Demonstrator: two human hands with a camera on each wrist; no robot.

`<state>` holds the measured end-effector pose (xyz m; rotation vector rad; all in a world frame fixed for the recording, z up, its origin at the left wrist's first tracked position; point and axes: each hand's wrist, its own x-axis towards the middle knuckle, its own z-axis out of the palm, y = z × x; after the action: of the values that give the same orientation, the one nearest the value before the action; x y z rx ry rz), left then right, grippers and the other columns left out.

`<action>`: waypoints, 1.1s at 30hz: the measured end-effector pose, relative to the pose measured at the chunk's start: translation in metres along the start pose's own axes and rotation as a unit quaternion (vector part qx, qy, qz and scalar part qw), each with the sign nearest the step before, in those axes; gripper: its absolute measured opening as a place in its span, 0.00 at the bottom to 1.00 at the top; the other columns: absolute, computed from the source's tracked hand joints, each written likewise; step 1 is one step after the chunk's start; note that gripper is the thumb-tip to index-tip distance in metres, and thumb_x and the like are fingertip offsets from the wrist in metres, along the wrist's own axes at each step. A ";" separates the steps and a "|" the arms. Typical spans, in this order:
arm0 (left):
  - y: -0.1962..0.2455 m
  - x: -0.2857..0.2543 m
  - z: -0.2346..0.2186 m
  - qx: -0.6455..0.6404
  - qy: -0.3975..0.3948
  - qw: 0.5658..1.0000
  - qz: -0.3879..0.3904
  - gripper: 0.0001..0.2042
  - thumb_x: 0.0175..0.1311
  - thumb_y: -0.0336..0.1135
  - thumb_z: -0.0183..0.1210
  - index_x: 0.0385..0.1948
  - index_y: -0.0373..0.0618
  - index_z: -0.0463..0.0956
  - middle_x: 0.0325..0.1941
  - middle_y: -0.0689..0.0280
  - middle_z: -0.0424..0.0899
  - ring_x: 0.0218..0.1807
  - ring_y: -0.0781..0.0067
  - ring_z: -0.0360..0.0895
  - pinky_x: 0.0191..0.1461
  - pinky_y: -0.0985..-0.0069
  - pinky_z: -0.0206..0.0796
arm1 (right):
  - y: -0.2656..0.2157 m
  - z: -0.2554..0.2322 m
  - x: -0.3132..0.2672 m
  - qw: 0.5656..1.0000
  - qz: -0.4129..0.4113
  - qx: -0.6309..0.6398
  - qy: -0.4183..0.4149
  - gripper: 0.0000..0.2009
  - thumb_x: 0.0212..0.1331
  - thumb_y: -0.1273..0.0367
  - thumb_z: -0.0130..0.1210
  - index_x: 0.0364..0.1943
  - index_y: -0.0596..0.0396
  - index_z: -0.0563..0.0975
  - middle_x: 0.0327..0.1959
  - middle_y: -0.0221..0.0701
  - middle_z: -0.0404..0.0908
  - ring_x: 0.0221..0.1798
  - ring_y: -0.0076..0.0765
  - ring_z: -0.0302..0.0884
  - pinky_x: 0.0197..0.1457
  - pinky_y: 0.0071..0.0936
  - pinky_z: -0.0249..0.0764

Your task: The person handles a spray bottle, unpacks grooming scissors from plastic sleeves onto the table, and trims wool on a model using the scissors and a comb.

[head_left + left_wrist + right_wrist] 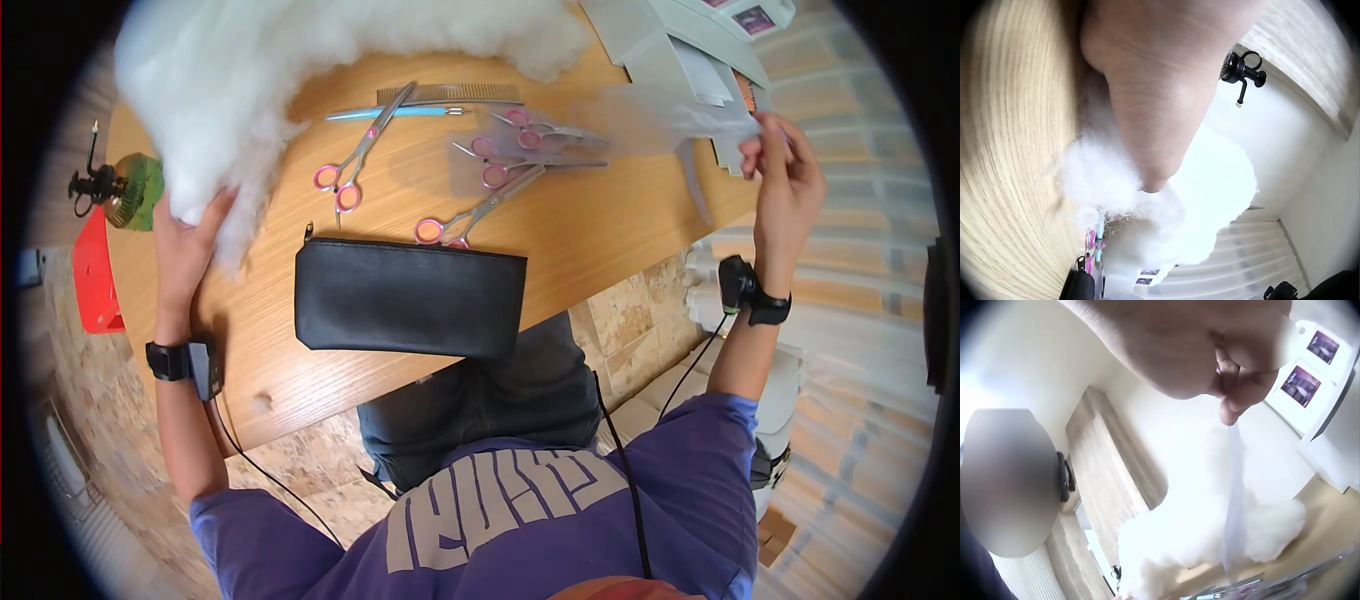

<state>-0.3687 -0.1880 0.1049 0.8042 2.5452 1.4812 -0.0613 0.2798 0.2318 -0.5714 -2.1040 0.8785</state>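
Note:
My left hand (185, 245) grips the lower end of a big white fluffy mass (220, 100), its thumb lying along the fluff. Most of that hand's fingers are hidden behind it. Raised at the right, my right hand (785, 170) pinches a clear plastic sheet (1233, 500), which hangs below the fingertips in the right wrist view. On the wooden table, scissors with pink finger rings (348, 197) lie open beside a light-blue pen-like tool (390, 114) and a metal comb (450, 94). Several more pink-ringed scissors (495, 176) lie to their right, some overlapped by clear plastic.
A black zip pouch (410, 295) lies at the table's front edge. At the far left stand a green glass bottle (140, 190) with a black top and a red object (95, 275). A light-grey machine (700, 80) occupies the back right. A cable runs from each wrist camera.

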 end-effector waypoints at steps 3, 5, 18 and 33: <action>0.001 0.000 -0.001 0.004 -0.010 1.000 0.003 0.15 0.66 0.34 0.68 0.47 0.31 0.81 0.44 0.61 0.89 0.43 0.75 0.82 0.50 0.74 0.73 | 0.023 -0.030 -0.012 0.993 0.071 0.079 0.057 0.12 0.75 0.69 0.56 0.50 0.66 0.81 0.28 0.27 0.80 0.28 0.19 0.70 0.32 0.18 0.65; -0.001 0.002 0.000 0.003 -0.018 1.000 0.007 0.15 0.66 0.34 0.68 0.47 0.31 0.81 0.44 0.61 0.89 0.42 0.75 0.82 0.49 0.74 0.73 | 0.050 -0.060 -0.027 0.987 0.111 0.095 0.073 0.11 0.74 0.69 0.56 0.49 0.66 0.81 0.28 0.26 0.79 0.29 0.19 0.70 0.32 0.17 0.65; -0.014 0.003 -0.003 0.007 0.001 1.000 -0.006 0.15 0.65 0.33 0.68 0.47 0.31 0.81 0.44 0.61 0.89 0.43 0.75 0.82 0.51 0.74 0.72 | 0.151 -0.086 -0.069 0.927 0.295 0.196 0.124 0.11 0.73 0.71 0.54 0.50 0.69 0.75 0.47 0.45 0.84 0.41 0.30 0.84 0.49 0.23 0.82; -0.004 0.003 -0.002 0.024 -0.020 0.999 -0.004 0.16 0.65 0.33 0.68 0.48 0.31 0.80 0.44 0.61 0.88 0.43 0.76 0.82 0.50 0.75 0.73 | 0.034 0.012 -0.055 0.905 0.050 -0.418 -0.054 0.11 0.62 0.65 0.67 0.40 0.57 0.80 0.15 0.34 0.73 0.18 0.35 0.72 0.26 0.32 0.67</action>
<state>-0.3732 -0.1894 0.1032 0.8205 2.5609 1.3916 -0.0342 0.2621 0.1747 -1.0859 -2.5302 -0.0055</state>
